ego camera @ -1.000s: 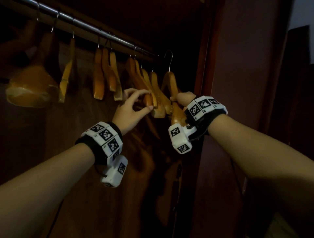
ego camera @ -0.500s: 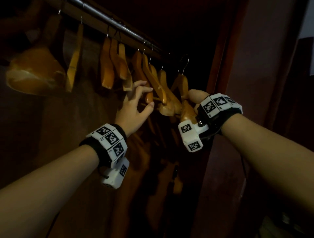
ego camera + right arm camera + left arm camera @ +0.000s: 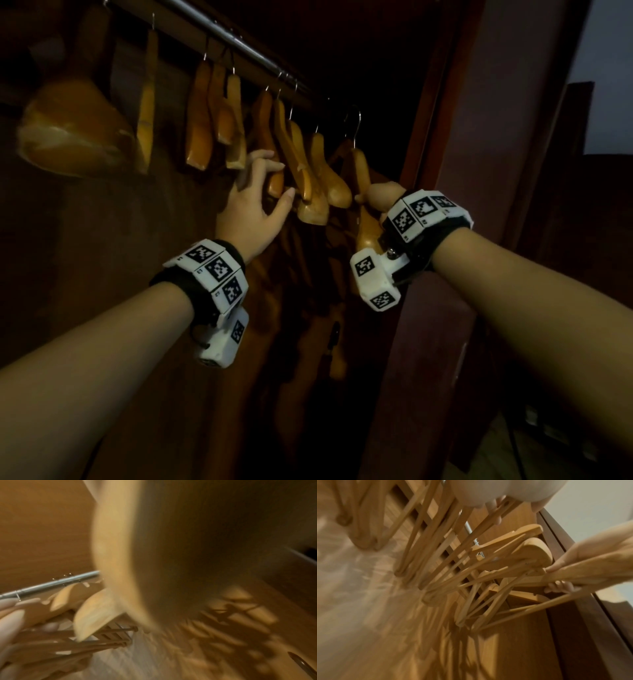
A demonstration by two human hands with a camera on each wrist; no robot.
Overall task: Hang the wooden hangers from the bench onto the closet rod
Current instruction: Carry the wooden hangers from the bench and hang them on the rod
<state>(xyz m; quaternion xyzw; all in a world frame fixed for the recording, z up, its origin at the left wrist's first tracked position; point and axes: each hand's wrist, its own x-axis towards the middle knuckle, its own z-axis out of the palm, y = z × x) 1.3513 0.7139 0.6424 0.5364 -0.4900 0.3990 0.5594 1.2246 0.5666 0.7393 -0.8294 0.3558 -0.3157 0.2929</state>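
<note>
**Hangers on rod, spacing under way**

Our left hand point(image 3: 251, 205), fingers now spread loose, has slid off the hung hangers point(image 3: 301, 164). Our right hand point(image 3: 382, 197) still grips the last hanger point(image 3: 361, 171), hooked near the rod point(image 3: 239, 54).

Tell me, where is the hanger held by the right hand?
In the head view, the hanger is rightmost in the row, beside the closet's door frame, gripped by the right hand.
</note>
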